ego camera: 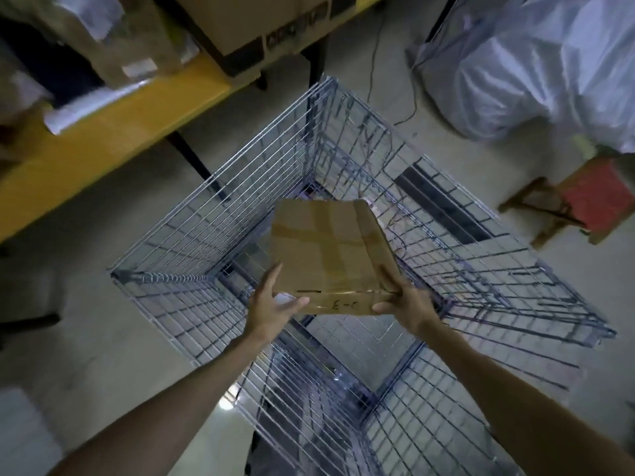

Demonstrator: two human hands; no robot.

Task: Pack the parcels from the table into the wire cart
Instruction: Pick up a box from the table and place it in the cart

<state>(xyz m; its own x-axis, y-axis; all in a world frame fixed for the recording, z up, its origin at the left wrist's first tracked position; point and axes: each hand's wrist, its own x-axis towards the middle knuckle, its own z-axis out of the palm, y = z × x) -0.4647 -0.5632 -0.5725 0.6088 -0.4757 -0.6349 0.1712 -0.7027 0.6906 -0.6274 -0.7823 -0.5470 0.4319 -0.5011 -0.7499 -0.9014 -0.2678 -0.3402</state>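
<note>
A flat brown cardboard parcel (pixel 326 249), taped across its top and marked by hand on its near edge, hangs over the open top of the wire cart (pixel 213 214). My left hand (pixel 271 307) grips the parcel's near left corner, fingers along the side and thumb on the near edge. My right hand (pixel 405 300) grips the near right corner with its fingers curled over the top and its thumb on the near edge. The cart is a grey mesh cage seen from above; the mesh floor under the parcel looks bare.
A yellow table (pixel 113 132) runs along the upper left with cardboard boxes (pixel 247 25) and wrapped parcels (pixel 113 46) on it. Large white plastic sacks (pixel 536 63) lie at the upper right. A small wooden stool with a red seat (pixel 598 197) stands right of the cart.
</note>
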